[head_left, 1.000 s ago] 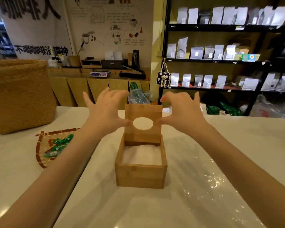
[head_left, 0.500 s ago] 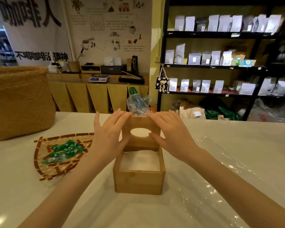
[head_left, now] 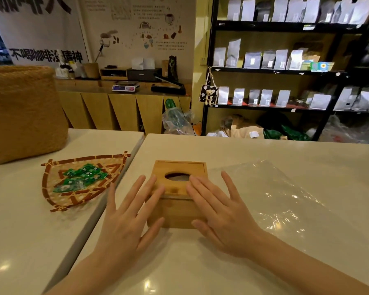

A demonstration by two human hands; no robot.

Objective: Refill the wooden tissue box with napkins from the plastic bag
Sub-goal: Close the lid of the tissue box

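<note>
The wooden tissue box (head_left: 176, 212) stands on the white table in front of me, its lid (head_left: 179, 168) lying flat on top. Through the lid's oval hole a pale napkin surface (head_left: 178, 178) shows. My left hand (head_left: 130, 216) lies spread on the lid's near left corner, thumb against the box front. My right hand (head_left: 219, 213) mirrors it on the near right corner. A clear plastic bag (head_left: 285, 201) lies flat and crumpled on the table just right of the box.
A woven fan-shaped tray (head_left: 51, 196) with green wrapped sweets (head_left: 81, 177) sits on the neighbouring table to the left, across a seam (head_left: 124, 184). A large straw basket (head_left: 24, 116) stands at the far left. Shelves of pouches fill the back right.
The lid stood upright at the box's back edge with the napkins exposed; both hands brought it down, and it now lies flat on the box under my fingers.
</note>
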